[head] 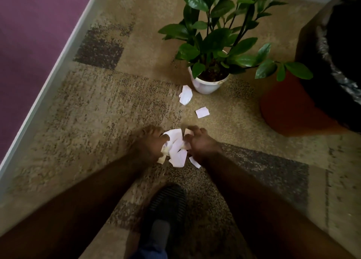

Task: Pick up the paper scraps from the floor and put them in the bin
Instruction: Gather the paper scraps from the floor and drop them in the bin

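Note:
A bunch of white paper scraps [176, 148] lies on the patterned carpet between my two hands. My left hand [151, 143] curls its fingers round the left side of the bunch. My right hand [199, 141] pinches the right side with curled fingers. A crumpled white scrap [185, 94] lies farther off beside the plant pot, and a small flat scrap [202, 112] lies to its right. The bin [289, 110], reddish-brown with a black liner [336, 63], stands at the right.
A leafy green plant in a white pot [208, 84] stands on the carpet just beyond the scraps. My dark shoe [166, 206] is below the hands. A pale baseboard [48, 78] and purple wall run along the left.

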`<state>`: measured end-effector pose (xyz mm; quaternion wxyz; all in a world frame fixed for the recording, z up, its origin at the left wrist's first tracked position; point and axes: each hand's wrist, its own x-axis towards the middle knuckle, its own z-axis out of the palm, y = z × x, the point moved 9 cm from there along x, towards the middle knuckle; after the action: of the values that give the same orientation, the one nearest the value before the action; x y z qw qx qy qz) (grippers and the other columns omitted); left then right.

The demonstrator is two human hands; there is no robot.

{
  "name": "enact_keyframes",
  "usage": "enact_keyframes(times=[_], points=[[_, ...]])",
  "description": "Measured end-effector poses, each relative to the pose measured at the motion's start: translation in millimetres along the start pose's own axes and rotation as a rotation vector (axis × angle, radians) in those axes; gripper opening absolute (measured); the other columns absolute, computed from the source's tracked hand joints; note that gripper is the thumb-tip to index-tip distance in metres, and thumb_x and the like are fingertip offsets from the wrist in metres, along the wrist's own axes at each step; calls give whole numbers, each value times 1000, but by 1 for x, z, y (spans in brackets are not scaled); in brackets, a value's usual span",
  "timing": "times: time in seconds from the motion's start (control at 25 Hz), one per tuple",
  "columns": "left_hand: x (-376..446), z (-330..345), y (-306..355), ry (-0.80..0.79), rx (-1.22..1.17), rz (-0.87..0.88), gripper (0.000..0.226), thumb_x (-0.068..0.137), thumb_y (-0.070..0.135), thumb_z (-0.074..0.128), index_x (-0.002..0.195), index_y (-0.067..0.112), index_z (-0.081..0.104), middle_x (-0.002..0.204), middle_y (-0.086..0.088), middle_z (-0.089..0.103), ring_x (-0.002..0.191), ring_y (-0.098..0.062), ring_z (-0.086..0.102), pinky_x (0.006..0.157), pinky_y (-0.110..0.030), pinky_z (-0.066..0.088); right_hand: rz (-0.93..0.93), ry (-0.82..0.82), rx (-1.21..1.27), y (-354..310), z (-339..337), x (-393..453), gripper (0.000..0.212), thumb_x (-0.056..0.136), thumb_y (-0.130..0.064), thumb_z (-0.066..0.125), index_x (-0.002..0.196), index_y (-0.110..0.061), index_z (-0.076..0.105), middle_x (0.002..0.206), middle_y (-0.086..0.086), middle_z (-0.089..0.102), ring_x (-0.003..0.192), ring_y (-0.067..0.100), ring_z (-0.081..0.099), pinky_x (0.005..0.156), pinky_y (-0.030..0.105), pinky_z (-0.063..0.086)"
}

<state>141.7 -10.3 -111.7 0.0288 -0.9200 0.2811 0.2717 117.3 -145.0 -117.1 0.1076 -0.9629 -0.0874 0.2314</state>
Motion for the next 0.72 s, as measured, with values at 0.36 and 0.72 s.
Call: enact_keyframes(times=[0.36, 0.72], points=[[-26, -20, -6, 123, -267, -80, 36, 87, 26, 61, 119, 10, 63, 122, -11, 63, 115, -27, 56, 97, -31, 36, 248, -27, 416, 29, -8, -27, 25, 84, -6, 63, 107, -16, 63, 115, 9, 64, 100, 26, 65, 87, 36, 55], [-37, -129, 26, 278, -196, -42, 24, 75, 17, 74, 97, 7, 72, 98, -13, 71, 91, -30, 64, 71, -24, 35, 240, -73, 459, 51, -126, -68, 22, 79, -12, 77, 98, -23, 74, 100, -5, 63, 80, 4, 56, 65, 16, 44]])
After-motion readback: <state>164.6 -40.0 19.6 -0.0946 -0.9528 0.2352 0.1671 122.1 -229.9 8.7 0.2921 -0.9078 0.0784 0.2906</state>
